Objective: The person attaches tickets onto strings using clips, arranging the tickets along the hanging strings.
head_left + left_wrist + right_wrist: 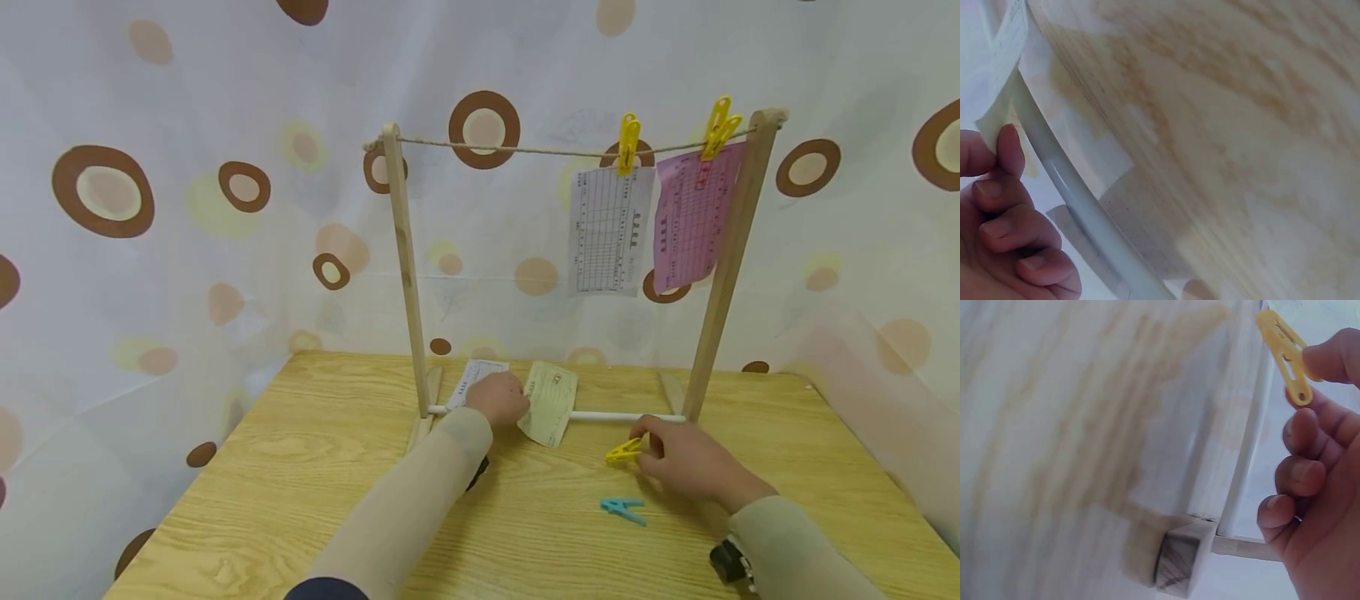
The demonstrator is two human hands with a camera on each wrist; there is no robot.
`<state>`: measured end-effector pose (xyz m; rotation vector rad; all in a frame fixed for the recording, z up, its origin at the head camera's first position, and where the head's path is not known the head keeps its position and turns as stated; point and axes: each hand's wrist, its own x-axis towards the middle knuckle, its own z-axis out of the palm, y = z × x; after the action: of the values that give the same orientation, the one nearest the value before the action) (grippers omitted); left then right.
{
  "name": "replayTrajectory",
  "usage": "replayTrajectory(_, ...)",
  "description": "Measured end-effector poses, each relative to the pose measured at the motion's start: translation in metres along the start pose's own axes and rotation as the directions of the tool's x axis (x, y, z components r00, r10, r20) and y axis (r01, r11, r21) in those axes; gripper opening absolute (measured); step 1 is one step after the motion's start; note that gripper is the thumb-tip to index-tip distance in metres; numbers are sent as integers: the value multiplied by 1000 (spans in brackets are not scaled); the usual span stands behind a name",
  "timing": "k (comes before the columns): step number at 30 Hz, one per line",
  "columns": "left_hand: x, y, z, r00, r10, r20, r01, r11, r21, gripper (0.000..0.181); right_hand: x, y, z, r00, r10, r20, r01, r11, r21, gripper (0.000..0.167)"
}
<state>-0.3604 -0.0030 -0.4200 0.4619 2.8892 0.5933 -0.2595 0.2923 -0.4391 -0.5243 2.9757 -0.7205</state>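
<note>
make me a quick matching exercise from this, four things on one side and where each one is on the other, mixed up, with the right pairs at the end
Things
1. pink sheet
2. pale yellow sheet
3. blue clip
4. lowest yellow clip

Places
A. held in the right hand
B. hanging from the rope
C. lying on the table, with neither of the hands on it
D. pinched by the left hand

Right pairs: 1-B, 2-D, 3-C, 4-A
</note>
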Motion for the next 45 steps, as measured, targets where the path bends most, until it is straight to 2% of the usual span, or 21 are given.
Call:
replayTrajectory(4,-3,-6,0,999,33,-32,-31,998,62,44,1,-4,-5,999,-14,-52,16,999,47,27)
replayTrajectory(8,-7,-17,-1,992,92,-82,-82,989,122,43,2,-10,-11,995,-17,-96,27,993,111,26)
replayTrajectory(11,-11,-24,-3,980,146,-132,-127,982,143,42,2,-15,-17,991,-25,-132,43,990,138,25)
replayTrajectory(14,-14,-31,-6,964,199,-179,-179,976,121,43,2,-22,-27,985,-40,-168,61,991,122,27)
replayTrajectory(18,-18,-37,-11,932,253,-259,-248,967,56,44,3,-32,-44,978,-69,-197,84,994,72,32)
replayTrajectory(22,-22,-42,-15,907,257,-334,-279,960,-19,42,3,-44,-62,974,-116,-193,120,993,10,33)
replayTrajectory(28,-32,-42,-26,904,236,-358,-286,954,-93,35,6,-68,-97,960,-197,-201,176,977,-117,28)
replayTrajectory(30,-35,-40,-31,900,238,-365,-291,952,-98,33,7,-79,-111,953,-223,-205,192,968,-165,25)
replayTrajectory(32,-37,-39,-38,890,245,-384,-300,950,-90,32,8,-92,-125,944,-253,-211,208,954,-214,23)
replayTrajectory(36,-40,-36,-54,856,258,-447,-322,944,-71,34,11,-115,-151,914,-335,-228,250,909,-333,21)
replayTrajectory(39,-41,-34,-67,837,260,-482,-336,939,-78,37,14,-131,-168,886,-394,-243,280,874,-397,19)
replayTrajectory(42,-41,-31,-78,816,266,-513,-354,932,-81,38,16,-147,-183,878,-407,-251,276,860,-429,18)
replayTrajectory(45,-42,-28,-87,803,272,-531,-369,926,-82,38,19,-163,-197,884,-394,-252,252,855,-454,19)
